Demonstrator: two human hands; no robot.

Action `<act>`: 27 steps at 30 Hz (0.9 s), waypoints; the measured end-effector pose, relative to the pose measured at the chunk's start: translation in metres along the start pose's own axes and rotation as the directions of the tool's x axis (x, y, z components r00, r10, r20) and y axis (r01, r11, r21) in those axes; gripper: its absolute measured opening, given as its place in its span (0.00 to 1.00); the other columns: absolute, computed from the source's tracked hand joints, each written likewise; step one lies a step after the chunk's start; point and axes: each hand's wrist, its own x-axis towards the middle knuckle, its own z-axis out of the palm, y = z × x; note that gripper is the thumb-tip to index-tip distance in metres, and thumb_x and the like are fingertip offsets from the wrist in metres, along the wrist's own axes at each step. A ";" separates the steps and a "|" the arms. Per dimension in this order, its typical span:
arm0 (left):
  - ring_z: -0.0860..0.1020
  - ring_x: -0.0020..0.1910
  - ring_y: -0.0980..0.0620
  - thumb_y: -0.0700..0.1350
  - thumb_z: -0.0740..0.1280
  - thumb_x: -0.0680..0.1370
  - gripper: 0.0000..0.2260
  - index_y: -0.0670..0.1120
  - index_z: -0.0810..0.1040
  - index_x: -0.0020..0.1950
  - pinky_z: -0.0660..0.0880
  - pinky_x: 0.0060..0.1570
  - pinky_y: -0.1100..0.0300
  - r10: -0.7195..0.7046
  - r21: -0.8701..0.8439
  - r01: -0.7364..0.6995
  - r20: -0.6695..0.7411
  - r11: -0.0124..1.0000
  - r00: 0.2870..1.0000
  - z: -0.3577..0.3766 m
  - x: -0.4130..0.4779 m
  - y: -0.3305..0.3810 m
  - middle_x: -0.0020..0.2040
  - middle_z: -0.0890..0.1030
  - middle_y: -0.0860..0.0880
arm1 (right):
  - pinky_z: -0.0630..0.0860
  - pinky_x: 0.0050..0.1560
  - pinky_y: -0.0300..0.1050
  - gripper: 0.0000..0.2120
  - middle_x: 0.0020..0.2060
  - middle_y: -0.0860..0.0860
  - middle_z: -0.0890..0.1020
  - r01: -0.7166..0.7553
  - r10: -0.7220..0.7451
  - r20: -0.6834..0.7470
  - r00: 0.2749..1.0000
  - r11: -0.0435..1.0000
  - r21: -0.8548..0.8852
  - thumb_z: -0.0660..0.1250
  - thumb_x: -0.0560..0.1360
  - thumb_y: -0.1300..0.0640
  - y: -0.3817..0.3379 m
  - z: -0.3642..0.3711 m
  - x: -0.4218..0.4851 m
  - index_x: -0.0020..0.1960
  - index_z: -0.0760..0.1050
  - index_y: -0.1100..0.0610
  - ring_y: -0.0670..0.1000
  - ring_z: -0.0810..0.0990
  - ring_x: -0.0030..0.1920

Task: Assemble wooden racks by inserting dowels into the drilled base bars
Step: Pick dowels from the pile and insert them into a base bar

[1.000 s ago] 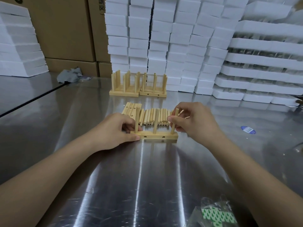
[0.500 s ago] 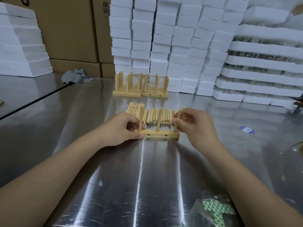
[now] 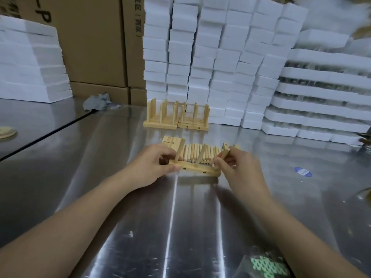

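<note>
Straight ahead, at the back of the steel tabletop, two finished racks stand side by side and touching, their dowels upright. Behind them rise stacks of white foam blocks, with cardboard boxes to the left and a pile of foam slabs further left. A grey rag lies crumpled by the boxes, a round wooden disc shows at the left edge, and a blue sticker sits on the steel to my right. Nothing lies between my hands and the work; only my own fingers hide the two ends of the piece.

Near the bottom edge a clear plastic bag holds green-and-white patterned pieces. Foam trays are stacked on the right; what sits between their layers I cannot tell.

The base bar lies flat just in front of me, its long axis running left to right, two small holes showing on its front face. Three dowels rise from it, all leaning away and to the right. My left hand grips the bar's left end, thumb pressed on the front face, fingers curled behind by the left dowel. The middle dowel stands free. My right hand, somewhat blurred, pinches the right dowel at the bar's right end. Just behind the bar a row of loose dowels lies flat, pointing away from me, with spare drilled bars beside it at the left.
</note>
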 end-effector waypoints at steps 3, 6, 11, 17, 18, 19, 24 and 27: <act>0.80 0.53 0.58 0.40 0.76 0.80 0.15 0.50 0.85 0.66 0.77 0.54 0.64 0.027 -0.124 -0.045 -0.140 0.991 0.990 0.002 0.001 0.005 0.57 0.80 0.52 | 0.73 0.39 0.27 0.08 0.34 0.43 0.85 0.058 -0.056 -0.071 0.996 0.998 0.016 0.74 0.79 0.54 -0.011 -0.009 0.017 0.42 0.82 0.53 0.36 0.82 0.38; 0.77 0.58 0.59 0.41 0.76 0.79 0.27 0.58 0.75 0.76 0.79 0.52 0.67 0.030 -0.187 -0.112 -0.397 0.976 0.918 0.002 0.007 0.008 0.64 0.74 0.57 | 0.79 0.42 0.37 0.07 0.34 0.44 0.85 0.080 -0.077 -0.130 0.989 0.997 0.018 0.74 0.79 0.52 -0.025 -0.025 0.060 0.43 0.83 0.51 0.41 0.84 0.37; 0.76 0.55 0.64 0.38 0.70 0.82 0.20 0.61 0.76 0.67 0.72 0.51 0.75 -0.127 -0.189 -0.002 -0.668 0.982 0.734 -0.017 0.024 -0.020 0.60 0.73 0.62 | 0.73 0.31 0.27 0.10 0.32 0.47 0.85 0.074 -0.077 -0.165 0.983 0.997 -0.026 0.73 0.80 0.55 -0.029 -0.028 0.149 0.40 0.81 0.53 0.42 0.84 0.33; 0.77 0.49 0.60 0.36 0.67 0.82 0.16 0.59 0.80 0.54 0.78 0.56 0.54 -0.308 -0.189 0.244 -0.577 0.951 0.756 -0.009 0.040 -0.061 0.54 0.73 0.57 | 0.84 0.47 0.51 0.09 0.41 0.60 0.86 -0.086 0.080 -0.078 0.994 0.993 -0.076 0.73 0.80 0.58 0.012 0.028 0.218 0.45 0.83 0.63 0.58 0.86 0.41; 0.77 0.48 0.59 0.37 0.68 0.82 0.17 0.62 0.79 0.52 0.78 0.52 0.55 -0.302 -0.175 0.246 -0.567 0.953 0.766 -0.007 0.041 -0.064 0.53 0.73 0.59 | 0.83 0.45 0.50 0.09 0.42 0.61 0.86 -0.113 0.107 -0.065 0.992 0.990 -0.089 0.73 0.81 0.58 0.018 0.038 0.224 0.46 0.82 0.64 0.58 0.85 0.40; 0.77 0.47 0.59 0.38 0.68 0.81 0.17 0.63 0.79 0.50 0.76 0.49 0.57 -0.290 -0.155 0.246 -0.562 0.957 0.774 -0.006 0.042 -0.067 0.52 0.73 0.59 | 0.81 0.41 0.47 0.10 0.42 0.61 0.86 -0.135 0.130 -0.060 0.990 0.986 -0.101 0.72 0.81 0.59 0.025 0.048 0.229 0.46 0.82 0.66 0.57 0.84 0.39; 0.77 0.45 0.58 0.38 0.70 0.81 0.17 0.63 0.80 0.48 0.72 0.44 0.62 -0.284 -0.162 0.233 -0.560 0.959 0.778 -0.002 0.045 -0.077 0.51 0.74 0.59 | 0.78 0.35 0.44 0.11 0.43 0.64 0.85 -0.177 0.173 -0.038 0.984 0.973 -0.151 0.71 0.81 0.61 0.043 0.078 0.245 0.47 0.81 0.71 0.57 0.83 0.37; 0.77 0.45 0.58 0.39 0.69 0.81 0.15 0.62 0.81 0.48 0.70 0.41 0.63 -0.270 -0.136 0.235 -0.548 0.963 0.792 0.000 0.045 -0.075 0.51 0.74 0.60 | 0.84 0.48 0.54 0.11 0.43 0.65 0.85 -0.173 0.177 0.009 0.984 0.971 -0.165 0.70 0.81 0.61 0.049 0.089 0.250 0.46 0.80 0.70 0.63 0.85 0.45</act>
